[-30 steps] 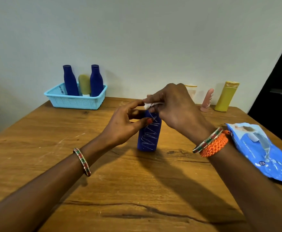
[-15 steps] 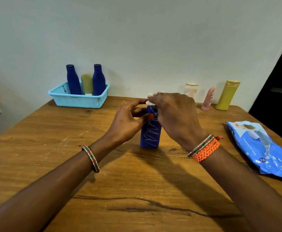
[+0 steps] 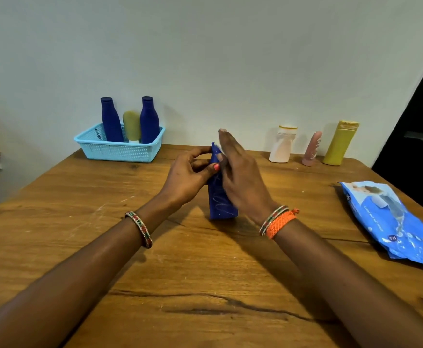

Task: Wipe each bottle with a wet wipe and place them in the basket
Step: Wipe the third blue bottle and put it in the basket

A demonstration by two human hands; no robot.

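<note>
A dark blue plastic bottle (image 3: 221, 202) with pale scribbled lettering stands upright on the brown wooden worktop (image 3: 193, 267), about mid-way across it. The left hand (image 3: 189, 175) pinches the bottle's upper part between thumb and curled fingers. The right hand (image 3: 240, 177) lies flat against the bottle's right side, fingers straight and pointing up past its top; whether a wipe sits under that palm I cannot tell. Well to the left of this bottle and further back, against the wall, a light blue perforated plastic basket (image 3: 120, 151) holds two tall dark blue bottles (image 3: 110, 120) (image 3: 149, 120) with a yellow tube (image 3: 131, 125) between them. To the right of it, along the wall, stand a white bottle (image 3: 282, 145), a pink bottle (image 3: 312, 149) and a yellow bottle (image 3: 339, 143). Nearer and far right lies a blue wet-wipe pack (image 3: 391, 222).
</note>
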